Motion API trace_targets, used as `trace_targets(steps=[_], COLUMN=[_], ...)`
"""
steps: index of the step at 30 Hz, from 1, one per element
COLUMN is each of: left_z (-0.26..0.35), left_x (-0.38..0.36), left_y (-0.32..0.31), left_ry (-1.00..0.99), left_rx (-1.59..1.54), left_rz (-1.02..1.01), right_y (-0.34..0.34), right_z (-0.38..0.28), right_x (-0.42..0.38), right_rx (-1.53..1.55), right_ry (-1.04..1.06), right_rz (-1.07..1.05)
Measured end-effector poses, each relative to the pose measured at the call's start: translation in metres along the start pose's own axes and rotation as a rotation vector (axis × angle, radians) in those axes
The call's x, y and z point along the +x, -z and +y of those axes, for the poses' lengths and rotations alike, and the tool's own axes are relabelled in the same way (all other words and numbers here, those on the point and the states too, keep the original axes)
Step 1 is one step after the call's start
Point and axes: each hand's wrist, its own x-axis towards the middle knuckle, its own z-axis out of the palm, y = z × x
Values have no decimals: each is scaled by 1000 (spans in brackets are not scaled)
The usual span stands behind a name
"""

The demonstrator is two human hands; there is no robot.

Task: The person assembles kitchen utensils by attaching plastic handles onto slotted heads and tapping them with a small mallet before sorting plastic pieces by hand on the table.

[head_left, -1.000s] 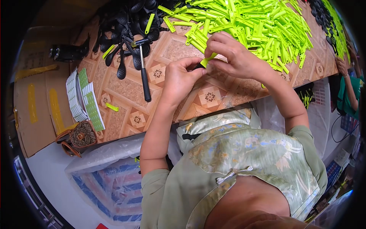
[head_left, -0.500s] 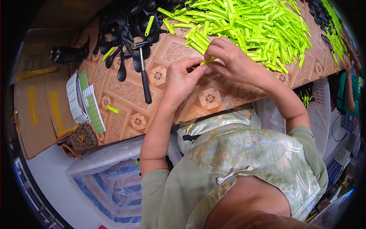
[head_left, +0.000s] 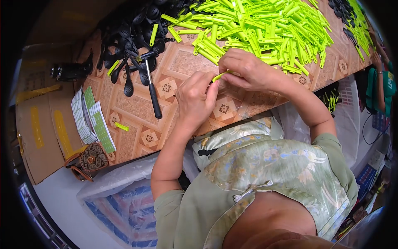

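Observation:
Over the table's near half, both hands are at one small lime-green plastic handle [head_left: 220,76]. My left hand [head_left: 195,94] is closed, pinching its left end between thumb and fingers. My right hand [head_left: 247,69] is closed on the other end, with curled fingers that partly hide it. Just beyond lies a big heap of matching lime-green handles [head_left: 273,31]. Left of my hands a hammer [head_left: 153,89] rests on the table, its head against black perforated spoon heads [head_left: 128,85] piled at the back left.
On the patterned tabletop [head_left: 128,103] lie a single green piece [head_left: 122,126] and stacks of printed cards [head_left: 101,124]. A small brown bag [head_left: 92,157] is at the left edge by a cardboard box [head_left: 41,120]. Plastic-lined crates [head_left: 124,207] stand below. Another person's arm [head_left: 379,79] shows at far right.
My hands have turned the green handle slightly, so more of it shows between them. The whole view has shifted a little as the head moved.

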Motion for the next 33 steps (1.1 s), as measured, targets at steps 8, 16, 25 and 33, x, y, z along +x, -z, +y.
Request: trace_targets(steps=[8,16,25,33], left_z=[-1,4,-19,-36], left_x=[-8,-12,8,1], left_y=[-10,-5,33,21], left_ry=[-172,-155,753,782], left_rx=[62,156,-1020,-1121], left_rz=[80,-32,-854,-446], right_y=[-5,-5,-1,39], right_z=[-1,-9,-16,7], right_x=[-9,-18,-24,-36], right_rx=[-11,-48,-190,-258], right_ry=[100,68,330,-219], right_rz=[52,5,12,288])
